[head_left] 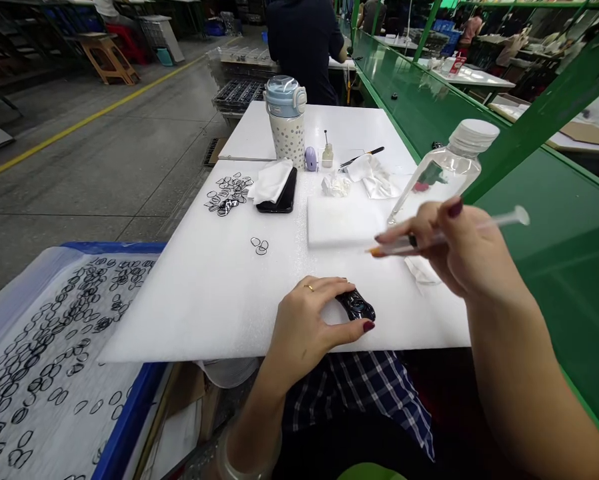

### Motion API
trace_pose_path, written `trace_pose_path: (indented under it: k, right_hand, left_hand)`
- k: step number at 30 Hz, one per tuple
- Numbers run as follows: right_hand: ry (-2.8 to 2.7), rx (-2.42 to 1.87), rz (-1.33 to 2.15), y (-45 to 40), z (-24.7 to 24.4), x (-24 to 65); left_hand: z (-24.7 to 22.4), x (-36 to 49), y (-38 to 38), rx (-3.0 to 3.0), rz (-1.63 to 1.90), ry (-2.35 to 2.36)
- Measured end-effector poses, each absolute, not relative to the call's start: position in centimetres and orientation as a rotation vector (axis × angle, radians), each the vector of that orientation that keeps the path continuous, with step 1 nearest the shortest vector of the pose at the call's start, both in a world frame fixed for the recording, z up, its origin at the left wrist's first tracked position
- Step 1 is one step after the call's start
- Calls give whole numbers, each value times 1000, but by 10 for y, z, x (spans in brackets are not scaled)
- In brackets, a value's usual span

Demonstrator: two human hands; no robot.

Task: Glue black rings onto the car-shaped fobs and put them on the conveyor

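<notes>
Near the front edge of the white table, my left hand [312, 317] grips a small glossy black plastic part [357, 305] between thumb and fingers, holding it on the surface. My right hand [459, 243] is raised to the right of it, closed around a clear syringe [499, 220] with an orange tip. The syringe tip points left, above the table and apart from the black part. A white foam block [344, 223] lies just beyond the tip. Three thin black rings [260, 247] lie on the table to the left.
A clear bottle [444, 170] stands behind my right hand. A pile of black rings [228, 190], a phone [282, 197] under a tissue, a tumbler [287, 127] and a small glass vial [327, 157] stand farther back. A blue-rimmed tray [129, 407] of rings sits lower left; a green conveyor [404, 127] runs right.
</notes>
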State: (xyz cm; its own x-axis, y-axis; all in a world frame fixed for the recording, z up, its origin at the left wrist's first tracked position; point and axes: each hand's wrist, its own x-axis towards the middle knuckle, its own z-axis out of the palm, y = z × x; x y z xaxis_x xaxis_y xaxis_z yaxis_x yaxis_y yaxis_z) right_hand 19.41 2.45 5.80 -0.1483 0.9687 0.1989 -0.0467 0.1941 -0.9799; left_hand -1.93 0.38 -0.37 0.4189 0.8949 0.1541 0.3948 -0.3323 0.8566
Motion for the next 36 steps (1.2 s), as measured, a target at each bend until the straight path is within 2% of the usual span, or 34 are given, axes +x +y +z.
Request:
trace_pose_path:
  k: [6,18,20,23,25,27,31,36]
  right_hand:
    - [-1188,-1169,1290,-20,40,187]
    - [-1213,-1187,1291,-21,33,182]
    - [-1225,-1104,1336,-21,35,185]
    - [-1212,-716,1453,-21,43,198]
    - [-1144,-508,1337,-19,49,209]
    - [-1028,-504,1137,-16,55,217]
    - [-1021,-663,951,-3,70,214]
    - [-1426,-997,711,29,91,188]
  left_hand:
    - [-1,-19,3,1893,819,1106]
    - [-2,-18,3,1914,831,1102]
    - [-2,-18,4,1916,825,1105]
    - [-3,-19,4,1914,814,1106]
    - [-2,-19,3,1908,812,1102]
    - [-1,-19,3,1896,807,1105]
    - [-1,-19,2,1888,809,1112]
    - [-5,-21,3,1970,809,1078]
